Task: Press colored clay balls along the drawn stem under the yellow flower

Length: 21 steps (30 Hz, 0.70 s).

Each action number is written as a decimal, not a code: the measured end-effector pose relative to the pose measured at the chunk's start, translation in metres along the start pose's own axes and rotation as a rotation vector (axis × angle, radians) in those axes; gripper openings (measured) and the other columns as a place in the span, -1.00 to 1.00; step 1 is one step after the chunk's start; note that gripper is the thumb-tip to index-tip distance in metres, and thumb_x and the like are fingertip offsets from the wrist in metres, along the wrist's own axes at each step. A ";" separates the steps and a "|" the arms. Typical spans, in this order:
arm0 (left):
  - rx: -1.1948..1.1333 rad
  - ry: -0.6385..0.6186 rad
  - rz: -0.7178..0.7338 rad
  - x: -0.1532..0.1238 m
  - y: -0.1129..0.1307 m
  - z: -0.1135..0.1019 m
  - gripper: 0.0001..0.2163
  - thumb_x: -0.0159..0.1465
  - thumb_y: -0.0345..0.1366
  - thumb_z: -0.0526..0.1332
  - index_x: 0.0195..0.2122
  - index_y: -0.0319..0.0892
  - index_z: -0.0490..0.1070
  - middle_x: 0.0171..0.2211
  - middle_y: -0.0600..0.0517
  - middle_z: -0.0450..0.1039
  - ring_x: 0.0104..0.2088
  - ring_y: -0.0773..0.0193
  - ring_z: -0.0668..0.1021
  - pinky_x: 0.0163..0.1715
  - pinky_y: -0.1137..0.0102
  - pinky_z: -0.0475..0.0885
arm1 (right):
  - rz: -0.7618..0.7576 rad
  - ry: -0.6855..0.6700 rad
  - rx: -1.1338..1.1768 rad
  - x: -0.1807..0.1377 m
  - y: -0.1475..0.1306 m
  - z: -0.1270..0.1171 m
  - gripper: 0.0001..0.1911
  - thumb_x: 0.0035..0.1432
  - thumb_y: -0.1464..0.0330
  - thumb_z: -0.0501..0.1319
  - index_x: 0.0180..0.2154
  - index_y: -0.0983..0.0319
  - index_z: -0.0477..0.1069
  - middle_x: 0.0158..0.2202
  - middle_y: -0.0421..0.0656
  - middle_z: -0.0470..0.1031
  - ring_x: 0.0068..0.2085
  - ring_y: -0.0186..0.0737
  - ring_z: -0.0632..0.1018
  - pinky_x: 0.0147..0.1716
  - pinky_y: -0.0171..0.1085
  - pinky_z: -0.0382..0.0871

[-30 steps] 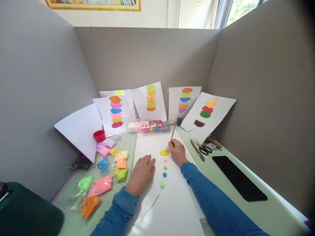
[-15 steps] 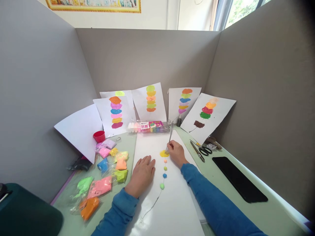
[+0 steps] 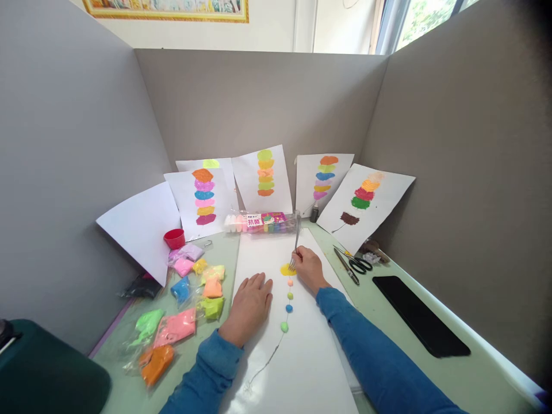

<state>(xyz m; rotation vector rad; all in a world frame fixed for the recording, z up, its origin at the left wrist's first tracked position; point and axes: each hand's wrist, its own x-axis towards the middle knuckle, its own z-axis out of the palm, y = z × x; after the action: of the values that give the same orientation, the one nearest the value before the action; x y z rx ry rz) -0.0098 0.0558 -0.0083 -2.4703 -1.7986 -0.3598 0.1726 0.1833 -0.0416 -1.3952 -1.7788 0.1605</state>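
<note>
My right hand (image 3: 309,268) is closed around a metal fork (image 3: 297,233), its tines pressing into a flattened yellow clay piece (image 3: 286,269) on the white paper (image 3: 310,356). Below that piece, small clay balls follow a drawn line: a peach one (image 3: 290,282), a light green one (image 3: 290,296), a blue one (image 3: 289,309) and a green one (image 3: 284,327). Palm down, my left hand (image 3: 250,305) lies flat on the paper to the left of the balls, fingers stretched and holding nothing.
Clay packets, including an orange one (image 3: 156,363), lie at left near a red cup (image 3: 174,238). A clear clay bag (image 3: 263,222) sits behind the paper. Scissors (image 3: 359,264), a pen (image 3: 346,267) and a black phone-like slab (image 3: 420,316) lie at right. Coloured drawings (image 3: 325,181) lean at the back.
The fork's handle has tilted slightly more upright in my right hand, its tines still at the yellow clay. My left hand stays in place.
</note>
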 end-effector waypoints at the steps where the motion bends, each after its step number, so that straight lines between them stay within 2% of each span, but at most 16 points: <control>1: 0.000 0.000 -0.001 0.000 0.000 0.000 -0.68 0.32 -0.35 -0.03 0.07 -0.16 0.32 0.15 -0.15 0.28 0.15 0.06 0.32 0.14 0.11 0.20 | 0.002 0.012 -0.002 0.000 0.001 0.000 -0.86 0.08 0.35 0.04 -0.50 0.21 0.26 -0.46 -0.18 0.39 -0.38 -0.24 0.36 -0.40 -0.32 0.09; 5: 0.001 0.000 0.002 -0.001 0.000 -0.001 -0.68 0.32 -0.35 -0.03 0.06 -0.16 0.32 0.15 -0.14 0.28 0.15 0.07 0.32 0.14 0.12 0.20 | 0.017 0.047 0.012 0.001 0.002 0.000 -0.83 0.11 0.33 0.02 -0.49 0.21 0.26 -0.48 -0.17 0.38 -0.40 -0.23 0.35 -0.42 -0.31 0.08; 13: -0.004 -0.006 -0.004 -0.001 0.000 0.000 -0.68 0.32 -0.34 -0.03 0.07 -0.16 0.32 0.15 -0.15 0.27 0.16 0.07 0.31 0.15 0.12 0.19 | -0.068 -0.036 0.073 0.000 -0.007 0.004 -0.85 0.10 0.34 0.04 -0.47 0.20 0.30 -0.43 -0.19 0.43 -0.33 -0.24 0.41 -0.33 -0.32 0.15; 21: -0.003 -0.018 0.001 -0.001 0.000 -0.001 -0.68 0.32 -0.35 -0.04 0.06 -0.14 0.32 0.15 -0.12 0.28 0.16 0.08 0.31 0.15 0.12 0.19 | 0.042 0.000 0.065 0.005 -0.003 -0.008 -0.83 0.12 0.31 0.02 -0.46 0.21 0.28 -0.47 -0.17 0.41 -0.41 -0.24 0.37 -0.42 -0.32 0.10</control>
<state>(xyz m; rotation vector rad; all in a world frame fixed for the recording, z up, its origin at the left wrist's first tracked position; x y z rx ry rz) -0.0103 0.0548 -0.0077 -2.4842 -1.8052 -0.3421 0.1758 0.1828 -0.0320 -1.3866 -1.7297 0.2390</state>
